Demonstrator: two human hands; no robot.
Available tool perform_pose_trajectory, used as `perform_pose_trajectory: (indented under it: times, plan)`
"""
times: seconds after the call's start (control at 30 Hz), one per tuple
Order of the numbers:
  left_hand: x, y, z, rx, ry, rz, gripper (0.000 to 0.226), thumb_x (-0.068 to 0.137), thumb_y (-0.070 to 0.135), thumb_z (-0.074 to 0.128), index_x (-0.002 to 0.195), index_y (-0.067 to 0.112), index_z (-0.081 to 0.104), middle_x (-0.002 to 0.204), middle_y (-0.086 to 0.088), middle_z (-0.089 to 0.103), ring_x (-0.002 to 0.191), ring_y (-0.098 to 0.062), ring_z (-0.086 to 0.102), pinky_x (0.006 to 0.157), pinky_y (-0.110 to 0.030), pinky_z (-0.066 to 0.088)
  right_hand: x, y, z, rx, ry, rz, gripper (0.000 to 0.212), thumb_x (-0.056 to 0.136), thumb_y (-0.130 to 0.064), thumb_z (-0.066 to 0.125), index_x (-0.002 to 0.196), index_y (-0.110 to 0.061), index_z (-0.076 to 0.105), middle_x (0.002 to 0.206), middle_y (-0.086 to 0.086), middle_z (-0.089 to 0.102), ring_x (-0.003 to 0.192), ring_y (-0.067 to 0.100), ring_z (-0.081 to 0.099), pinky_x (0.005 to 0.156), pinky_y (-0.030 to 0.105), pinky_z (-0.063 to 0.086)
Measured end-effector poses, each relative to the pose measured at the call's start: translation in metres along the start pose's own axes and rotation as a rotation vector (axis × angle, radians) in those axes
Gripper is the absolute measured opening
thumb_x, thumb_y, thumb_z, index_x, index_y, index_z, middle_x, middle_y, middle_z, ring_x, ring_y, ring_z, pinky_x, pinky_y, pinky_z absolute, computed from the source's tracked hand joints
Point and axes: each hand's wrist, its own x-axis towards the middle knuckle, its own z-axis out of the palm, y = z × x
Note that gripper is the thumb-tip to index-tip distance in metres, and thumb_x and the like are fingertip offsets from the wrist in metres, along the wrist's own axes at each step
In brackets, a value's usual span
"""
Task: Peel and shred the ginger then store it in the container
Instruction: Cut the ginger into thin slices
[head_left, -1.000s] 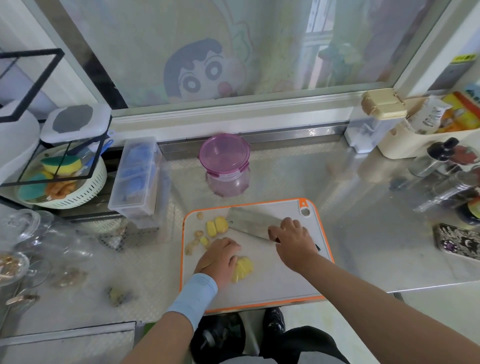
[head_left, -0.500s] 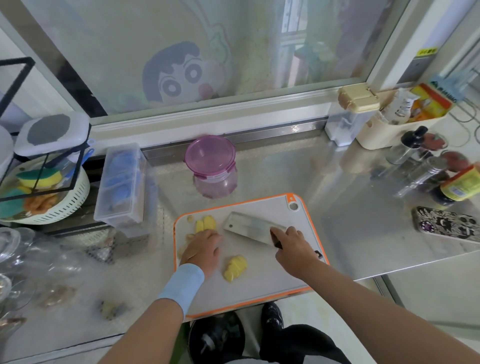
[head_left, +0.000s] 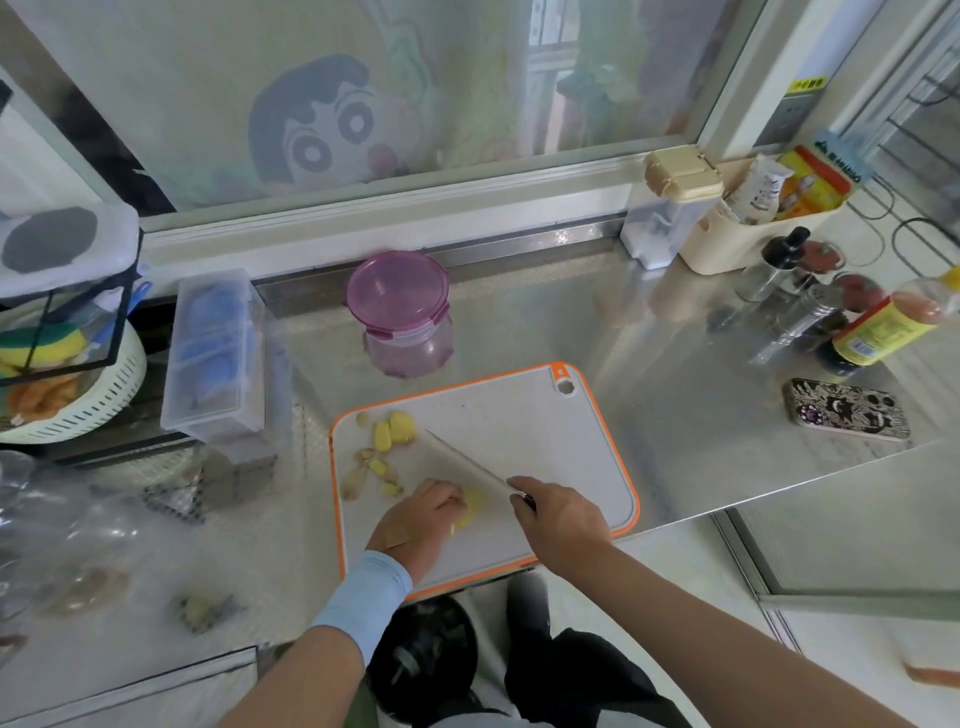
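Ginger (head_left: 470, 506) sits peeled and yellow on the orange-rimmed cutting board (head_left: 587, 467), pinned under the curled fingers of the left hand (head_left: 418, 525). Right hand (head_left: 558, 519) is wrapped tight around the handle of the cleaver (head_left: 462, 467), blade angled down right beside that piece. Looks like the slicing stage, shredding not yet reached. More peeled chunks (head_left: 395, 434) and scraps wait toward the board's far left corner. Behind the board, the purple-lidded container (head_left: 402, 312) stands closed and apart. Next call: thin, even cuts, with fingertips tucked clear of the edge.
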Motion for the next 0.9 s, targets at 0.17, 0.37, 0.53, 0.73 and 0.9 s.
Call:
perform_pose_trajectory:
  times: [0.17, 0.37, 0.53, 0.73, 0.9]
  plan:
    - [-0.003, -0.012, 0.004, 0.024, -0.091, 0.066, 0.037, 0.065, 0.0, 0.068, 0.099, 0.013, 0.071, 0.108, 0.0, 0.062, 0.095, -0.016, 0.061, 0.068, -0.016, 0.05, -0.002, -0.002, 0.008, -0.017, -0.024, 0.007, 0.039, 0.104, -0.042, 0.035, 0.141, -0.041, 0.047, 0.119, -0.002, 0.064, 0.111, 0.022, 0.06, 0.09, 0.033, 0.049]
    - [-0.008, -0.001, 0.011, -0.066, -0.023, -0.021, 0.044, 0.061, -0.002, 0.077, 0.101, 0.013, 0.069, 0.107, 0.001, 0.056, 0.094, -0.01, 0.051, 0.062, -0.025, 0.056, -0.006, -0.005, 0.017, -0.043, -0.034, -0.006, 0.038, 0.104, -0.037, 0.036, 0.14, -0.04, 0.047, 0.111, 0.0, 0.066, 0.104, 0.024, 0.061, 0.082, 0.033, 0.048]
    - [-0.001, 0.002, 0.01, 0.075, -0.067, 0.008, 0.05, 0.043, 0.008, 0.089, 0.089, 0.019, 0.074, 0.095, 0.005, 0.067, 0.088, -0.01, 0.057, 0.056, -0.021, 0.054, -0.006, -0.011, 0.019, -0.1, -0.049, -0.046, 0.037, 0.103, -0.034, 0.036, 0.139, -0.04, 0.047, 0.106, 0.0, 0.066, 0.097, 0.025, 0.063, 0.08, 0.034, 0.052]
    - [-0.004, -0.003, 0.015, 0.112, -0.157, -0.002, 0.045, 0.075, 0.003, 0.068, 0.118, 0.013, 0.062, 0.116, -0.003, 0.058, 0.11, -0.022, 0.047, 0.068, -0.039, 0.058, -0.008, -0.017, 0.023, -0.193, -0.063, -0.055, 0.037, 0.104, -0.029, 0.034, 0.139, -0.037, 0.044, 0.096, 0.003, 0.065, 0.087, 0.027, 0.063, 0.071, 0.033, 0.051]
    - [-0.005, 0.001, 0.012, 0.094, -0.158, -0.026, 0.059, 0.078, 0.003, 0.067, 0.134, 0.014, 0.054, 0.135, -0.004, 0.053, 0.128, -0.025, 0.046, 0.086, -0.037, 0.056, -0.016, -0.024, 0.026, -0.278, -0.067, -0.065, 0.038, 0.103, -0.023, 0.031, 0.137, -0.038, 0.04, 0.083, 0.001, 0.055, 0.071, 0.03, 0.057, 0.066, 0.034, 0.049]
